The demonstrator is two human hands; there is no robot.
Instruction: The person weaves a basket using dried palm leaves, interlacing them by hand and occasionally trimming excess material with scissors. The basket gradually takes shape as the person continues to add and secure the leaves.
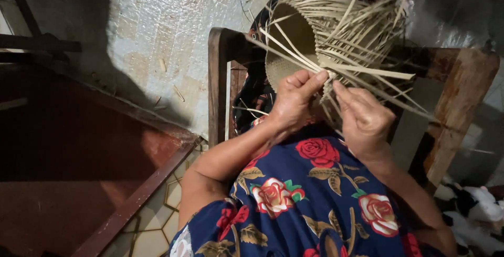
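Basket: half-woven pale straw basket [299,36] at 12 o'clock of my view, tipped on its side, open mouth facing 9 o'clock, loose strips fanning out toward 3 and 5 o'clock.
Left hand: left hand [295,99] just under the basket, fingers curled, thumb and forefinger pinched on a flat straw strip [367,71] at the rim.
Right hand: right hand [363,118] at 4 o'clock of the basket, fingers bent narrow, fingertips pressed into the loose strips beside the left hand. I can't tell if it actually clamps one.
Spacing: hands near each other, not touching as far as I see.
Chair: dark wooden chair frame [216,78] behind the work, upright post at 9 o'clock of the basket, worn rail [462,105] at 3 o'clock.
Clothing: blue dress with red roses [310,194] fills 6 o'clock.
Floor: pale patterned floor [157,26] at 10 o'clock, tiled patch [157,220] at 7 o'clock.
Left side: reddish wooden panel [63,173] at 8 o'clock.
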